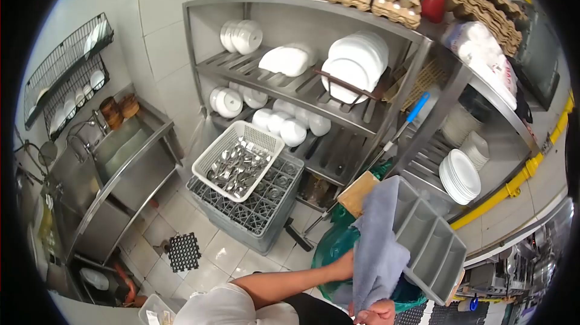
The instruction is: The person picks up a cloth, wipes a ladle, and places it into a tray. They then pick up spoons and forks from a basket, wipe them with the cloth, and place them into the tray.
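Observation:
A grey-blue cloth [382,246] hangs bunched between my hands, beside a grey divided cutlery tray [430,234]. My left hand [343,264] is at the cloth's left edge, its fingers mostly hidden behind the fabric. Lower down, my right hand [376,313] has its fingers curled around the cloth's bottom end. The upper part of the cloth lies against the tray's left side. To the left, a white plastic basket [202,165] full of metal cutlery [240,167] rests on a grey glass rack [241,228].
Behind stands a metal shelf [302,92] with white plates and bowls. A steel sink [121,150] is at the left. A green bag [331,252] and a cardboard piece [356,194] are beside the tray. A blue-handled pole [417,107] leans near the shelves.

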{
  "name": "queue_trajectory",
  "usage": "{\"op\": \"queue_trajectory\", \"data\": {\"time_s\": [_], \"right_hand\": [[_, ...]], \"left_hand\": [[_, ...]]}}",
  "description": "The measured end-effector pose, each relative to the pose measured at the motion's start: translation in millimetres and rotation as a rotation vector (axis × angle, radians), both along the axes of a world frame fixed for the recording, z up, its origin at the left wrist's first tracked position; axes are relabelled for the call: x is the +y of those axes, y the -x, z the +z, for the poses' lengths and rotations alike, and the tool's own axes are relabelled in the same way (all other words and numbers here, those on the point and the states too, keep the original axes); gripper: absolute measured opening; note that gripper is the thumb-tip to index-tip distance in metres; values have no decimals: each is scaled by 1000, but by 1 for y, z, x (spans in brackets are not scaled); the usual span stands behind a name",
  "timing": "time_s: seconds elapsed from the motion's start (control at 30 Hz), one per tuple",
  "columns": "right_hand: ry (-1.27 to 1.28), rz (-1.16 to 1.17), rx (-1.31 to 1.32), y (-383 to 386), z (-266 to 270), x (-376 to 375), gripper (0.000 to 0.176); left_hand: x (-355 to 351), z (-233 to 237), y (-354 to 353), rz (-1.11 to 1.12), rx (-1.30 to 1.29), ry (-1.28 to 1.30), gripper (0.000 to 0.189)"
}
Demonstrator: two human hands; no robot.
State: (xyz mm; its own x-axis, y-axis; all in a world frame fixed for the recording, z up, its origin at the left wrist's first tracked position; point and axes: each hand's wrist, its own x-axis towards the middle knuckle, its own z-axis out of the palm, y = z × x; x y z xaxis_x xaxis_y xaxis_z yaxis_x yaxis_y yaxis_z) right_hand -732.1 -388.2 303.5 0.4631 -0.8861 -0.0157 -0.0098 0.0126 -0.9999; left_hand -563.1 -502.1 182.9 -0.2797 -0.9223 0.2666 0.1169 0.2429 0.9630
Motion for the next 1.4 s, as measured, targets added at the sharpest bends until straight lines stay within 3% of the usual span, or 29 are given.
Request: {"op": "queue_trajectory", "data": {"time_s": [0.07,0.13,0.17,0.2,0.27,0.37,0.43,0.57,0.63,0.67,0.77,0.83,0.9,0.97,1.03,1.1,1.13,1.17,1.2,1.27,1.3,1.37,1.4], "right_hand": [[-64,144,174,-15,4,1,15],[-31,242,194,-42,9,-11,20],[11,326,208,-57,13,-19,26],[4,291,214,-67,13,-26,26],[37,455,313,-72,12,-36,18],[26,272,409,-60,12,-43,23],[-92,58,342,-49,2,-47,26],[-38,-81,157,-47,-14,-49,39],[-9,232,213,-42,-38,-54,50],[-12,231,84,-45,-40,-53,55],[-128,128,-62,-45,-49,-46,49],[-158,53,-125,-42,-47,-41,43],[-184,-23,-188,-37,-50,-39,38],[-148,-100,-581,-28,-64,-34,27],[-180,-129,-698,-13,-59,-27,22],[-133,-178,-682,-3,-37,-15,19],[-116,-168,-670,3,-33,-9,19],[-97,-189,-682,11,-40,-5,19],[-91,-153,-648,21,-53,1,22],[-100,-160,-626,30,-59,15,24],[-78,-190,-634,35,-60,23,24],[-70,-210,-697,45,-62,35,25],[-72,-262,-707,45,-52,41,23]], "left_hand": [[-7,-21,-19,124,55,76,42],[-7,-38,-47,144,-261,338,53],[-5,-35,-56,137,-276,359,53],[-4,-33,-71,141,-252,312,54],[-3,-15,-99,124,-214,205,54],[3,35,-143,71,-180,32,56],[17,68,-157,26,-166,-49,56],[57,95,-153,-68,-202,-133,58],[65,94,-144,-130,-257,-154,59],[68,92,-140,-169,-289,-148,59],[55,73,-136,-326,-354,-56,64],[50,63,-147,-582,-253,-475,59],[48,88,-140,-612,-215,-550,59],[38,104,-126,-655,-179,-613,58],[24,104,-114,-611,-185,-152,54],[0,51,-136,-524,-538,346,46],[-17,-17,-164,-351,-662,172,44],[-28,-37,-172,-180,-779,2,41],[-43,-58,-171,-210,-788,28,41],[-62,-39,-140,35,-883,-247,43],[-65,-25,-122,8,-892,-220,43],[-66,4,-84,-180,144,-820,62],[-68,7,-64,-226,173,-837,71]]}}
